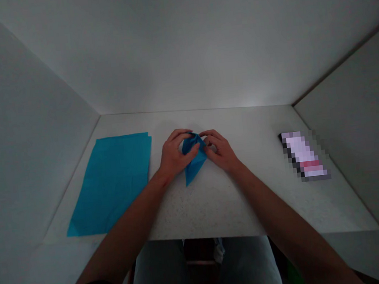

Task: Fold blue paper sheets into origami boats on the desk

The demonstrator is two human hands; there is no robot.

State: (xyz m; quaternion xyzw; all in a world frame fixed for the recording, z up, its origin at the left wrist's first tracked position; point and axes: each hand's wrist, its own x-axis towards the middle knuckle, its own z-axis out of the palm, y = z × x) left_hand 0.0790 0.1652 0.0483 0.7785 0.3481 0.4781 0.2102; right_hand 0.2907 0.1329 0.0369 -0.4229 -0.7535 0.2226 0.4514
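Note:
Between my two hands, near the middle of the table, is a piece of folded blue paper [196, 163] with a point hanging toward me. My left hand [176, 152] grips its left side, the thumb pressed on its front and the fingers at its upper edge. On the right side, my right hand [219, 150] pinches the paper's edge between thumb and fingers. Parts of the folds lie hidden behind the fingers. To the left, a stack of flat blue paper sheets [118, 176] rests beside my left forearm.
A phone-like device [304, 154], blurred out, lies at the right of the white table [197, 213]. Walls [187, 61] close in the table at the back and on both sides. My legs [166, 275] are under its front edge.

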